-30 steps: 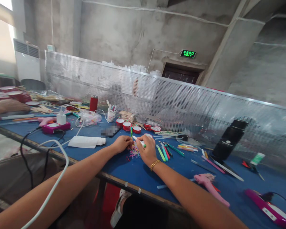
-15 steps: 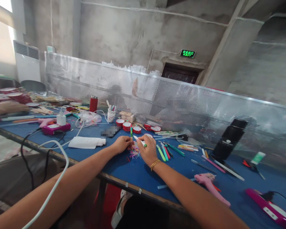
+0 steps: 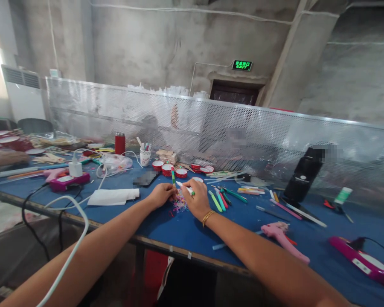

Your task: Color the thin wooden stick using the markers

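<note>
My left hand (image 3: pixel 161 195) is closed, pinching the lower end of a thin colour-banded stick (image 3: pixel 173 175) that stands upright with red, green and blue stretches. In my right hand (image 3: pixel 198 197) is a white marker pen (image 3: pixel 188 189) with a green end, its tip pointing left close to the stick. Whether tip and stick touch is too small to tell. Beneath and between both hands lies a small heap of colourful loops (image 3: pixel 181 204), partly covered by my fingers.
Right of my hands lie coloured pens (image 3: pixel 218 200), a pink glue gun (image 3: pixel 283 238) and a purple device (image 3: pixel 361 262). Red-sided round tins (image 3: pixel 167 169), a phone (image 3: pixel 145 178) and a paper cup of pens (image 3: pixel 145 156) stand behind. A white cable (image 3: pixel 80 238) crosses my left forearm. Another person's hand (image 3: pixel 6 159) is far left.
The camera view has shifted slightly. The stick's top now shows red where green showed before. Both hands keep their hold, and the marker stays beside the stick.
</note>
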`<state>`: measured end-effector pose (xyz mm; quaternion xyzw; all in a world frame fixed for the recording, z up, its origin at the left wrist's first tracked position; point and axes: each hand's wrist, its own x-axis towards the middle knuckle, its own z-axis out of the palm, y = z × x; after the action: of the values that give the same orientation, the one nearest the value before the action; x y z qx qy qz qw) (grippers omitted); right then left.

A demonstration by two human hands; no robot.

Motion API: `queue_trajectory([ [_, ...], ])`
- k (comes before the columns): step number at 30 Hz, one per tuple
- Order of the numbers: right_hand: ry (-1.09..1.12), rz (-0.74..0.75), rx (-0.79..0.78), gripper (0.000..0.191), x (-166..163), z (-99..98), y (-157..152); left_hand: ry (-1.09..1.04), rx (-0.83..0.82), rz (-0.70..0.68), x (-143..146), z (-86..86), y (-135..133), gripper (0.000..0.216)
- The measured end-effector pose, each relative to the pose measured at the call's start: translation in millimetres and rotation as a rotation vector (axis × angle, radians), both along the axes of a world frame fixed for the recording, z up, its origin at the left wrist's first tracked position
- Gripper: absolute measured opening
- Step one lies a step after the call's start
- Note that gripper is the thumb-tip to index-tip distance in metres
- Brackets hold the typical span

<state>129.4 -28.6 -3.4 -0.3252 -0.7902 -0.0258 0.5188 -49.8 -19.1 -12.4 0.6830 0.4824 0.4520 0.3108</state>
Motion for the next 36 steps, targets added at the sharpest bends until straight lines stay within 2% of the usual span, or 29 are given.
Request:
queue_trajectory([
  [6,-0.031,0.030,0.001,0.016,-0.3,-1.0,-0.1,0.017,0.014,-0.012,-1.3,-2.1,2.4,0.038],
  [12,-0.013,-0.022,0.004,0.017,-0.3,0.5,0.1,0.018,-0.005,0.013,-0.1,-0.1,0.0,0.037],
  [20,-0.013,0.040,-0.001,0.016,-0.8,-0.3,-0.1,0.013,-0.046,0.013,4.7,6.5,-7.4,0.034],
  [25,0.003,-0.004,0.003,0.016,0.0,0.7,0.3,0.014,-0.033,0.027,3.8,6.2,-6.8,0.030],
  [36,-0.029,0.026,0.015,0.016,-0.4,-0.7,0.1,0.009,-0.034,0.014,2.5,3.0,-3.4,0.033],
])
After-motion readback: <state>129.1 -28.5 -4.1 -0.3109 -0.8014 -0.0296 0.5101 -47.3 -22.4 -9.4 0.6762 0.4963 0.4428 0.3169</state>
